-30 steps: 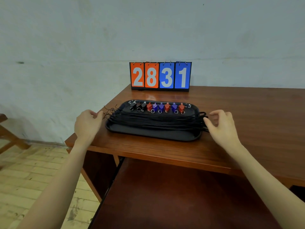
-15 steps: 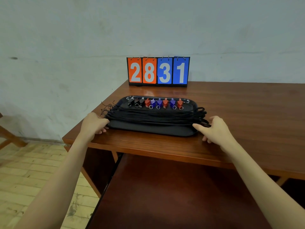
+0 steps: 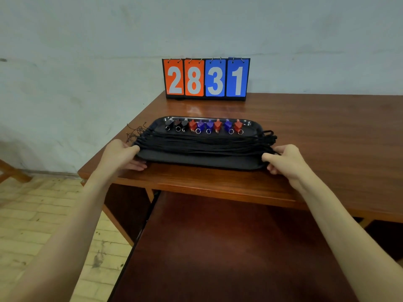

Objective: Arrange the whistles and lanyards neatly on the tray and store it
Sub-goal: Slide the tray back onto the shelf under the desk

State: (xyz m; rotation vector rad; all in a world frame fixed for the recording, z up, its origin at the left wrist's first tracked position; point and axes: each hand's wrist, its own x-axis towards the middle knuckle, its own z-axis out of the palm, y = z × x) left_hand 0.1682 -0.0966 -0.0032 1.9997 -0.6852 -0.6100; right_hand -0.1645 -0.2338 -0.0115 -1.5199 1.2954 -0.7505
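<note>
A black tray (image 3: 196, 159) lies on the wooden table near its front left corner. Along its far side runs a row of several whistles (image 3: 205, 125), black, red and purple, each with a metal ring. Black lanyards (image 3: 202, 143) stretch straight across the middle of the tray, their ends hanging over both short sides. My left hand (image 3: 121, 154) grips the tray's left end, thumb on top, fingers underneath. My right hand (image 3: 285, 161) grips the right end the same way.
An orange and blue flip scoreboard (image 3: 206, 78) reading 28 31 stands at the table's back edge by the wall. Below the table's front edge a dark wooden pulled-out shelf (image 3: 229, 247) extends toward me. Tiled floor (image 3: 32, 225) lies on the left.
Both hands came down from the lanyard ends and closed on the tray's two short sides. The view has moved closer to the table.
</note>
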